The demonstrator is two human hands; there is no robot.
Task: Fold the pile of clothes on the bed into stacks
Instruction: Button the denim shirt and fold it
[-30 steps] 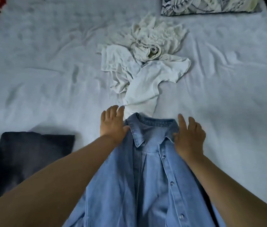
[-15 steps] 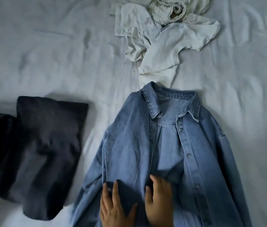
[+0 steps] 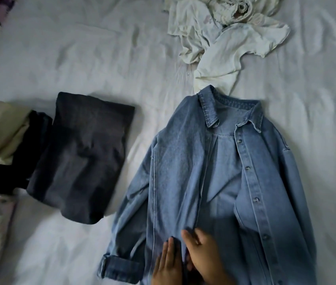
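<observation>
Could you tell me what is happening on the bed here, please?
A person is folding clothes. A denim shirt lies face up and unbuttoned on the white sheet, and both hands, the left hand and right hand, rest flat on its lower front. A folded dark garment lies to the left of it, with more clothes at the left edge. A crumpled pile of white clothes waits beyond the collar, not yet folded.

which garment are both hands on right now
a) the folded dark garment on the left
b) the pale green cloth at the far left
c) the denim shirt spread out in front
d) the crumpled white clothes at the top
c: the left hand and right hand both lie with fingers extended on the lower front of the denim shirt.
</observation>
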